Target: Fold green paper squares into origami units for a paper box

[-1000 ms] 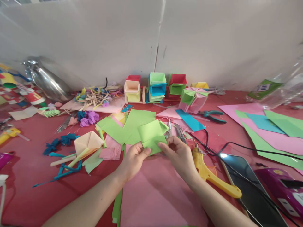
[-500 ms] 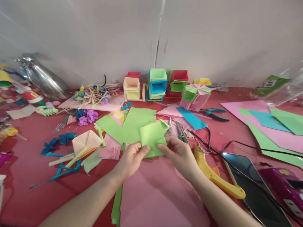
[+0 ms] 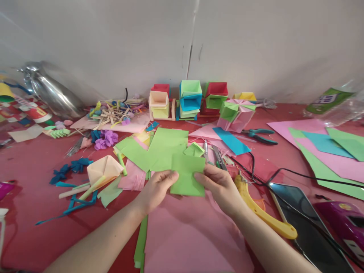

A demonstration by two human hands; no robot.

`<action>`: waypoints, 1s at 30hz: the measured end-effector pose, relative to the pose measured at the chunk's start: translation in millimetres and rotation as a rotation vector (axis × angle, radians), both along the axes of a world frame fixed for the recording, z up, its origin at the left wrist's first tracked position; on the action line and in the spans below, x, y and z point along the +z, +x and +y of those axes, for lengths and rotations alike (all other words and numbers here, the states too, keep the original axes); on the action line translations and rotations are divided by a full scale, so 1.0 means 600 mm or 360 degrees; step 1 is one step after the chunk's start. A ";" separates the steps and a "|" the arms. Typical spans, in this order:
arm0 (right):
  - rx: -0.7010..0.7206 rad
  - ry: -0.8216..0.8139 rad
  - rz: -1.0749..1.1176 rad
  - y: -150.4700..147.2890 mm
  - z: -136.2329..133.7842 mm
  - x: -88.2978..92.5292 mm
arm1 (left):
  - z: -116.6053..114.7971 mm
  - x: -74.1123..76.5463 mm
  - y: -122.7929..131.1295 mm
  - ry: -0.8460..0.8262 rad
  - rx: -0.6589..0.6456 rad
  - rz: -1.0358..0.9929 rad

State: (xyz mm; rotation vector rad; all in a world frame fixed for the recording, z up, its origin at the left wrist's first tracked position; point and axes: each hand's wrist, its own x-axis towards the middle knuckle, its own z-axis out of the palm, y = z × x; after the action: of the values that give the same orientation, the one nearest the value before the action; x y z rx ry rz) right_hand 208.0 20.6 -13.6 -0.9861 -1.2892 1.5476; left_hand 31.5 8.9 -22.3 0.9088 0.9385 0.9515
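A square of green paper (image 3: 187, 178) with a crease across its middle hangs above a large pink sheet (image 3: 196, 235). Its left edge is pinched by my left hand (image 3: 160, 185), thumb on top. My right hand (image 3: 220, 185) grips the right edge the same way. Just behind the square lies a small folded green piece (image 3: 194, 149). Larger green sheets (image 3: 167, 146) spread out behind my left hand.
Folded paper boxes (image 3: 190, 102) stand along the back wall. A yellow glue gun (image 3: 264, 220), a phone (image 3: 307, 223) and black cables lie right. Pliers (image 3: 260, 134) rest farther back. Left are a cream folded paper (image 3: 104, 170) and a metal jug (image 3: 57, 91).
The green square has come slightly lower and nearer, and its face now shows flatter and squarer. Both hands have shifted a little, my right one rightward.
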 end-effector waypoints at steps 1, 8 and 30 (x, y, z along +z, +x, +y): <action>-0.0002 0.0018 -0.0001 0.001 0.000 -0.001 | 0.001 0.001 0.001 -0.0044 -0.0022 -0.0062; 0.0192 0.0144 -0.0078 0.008 -0.004 -0.011 | 0.006 -0.004 -0.003 -0.0320 0.0125 -0.0422; 0.0052 0.1343 -0.0795 -0.004 -0.010 -0.012 | -0.017 -0.002 0.014 0.0322 0.0242 -0.0154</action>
State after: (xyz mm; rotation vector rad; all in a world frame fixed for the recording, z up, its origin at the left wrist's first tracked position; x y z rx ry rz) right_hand 205.9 14.6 -21.0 -0.7914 -2.0627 0.6304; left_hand 40.1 -1.2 -23.4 0.9616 0.8482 1.2267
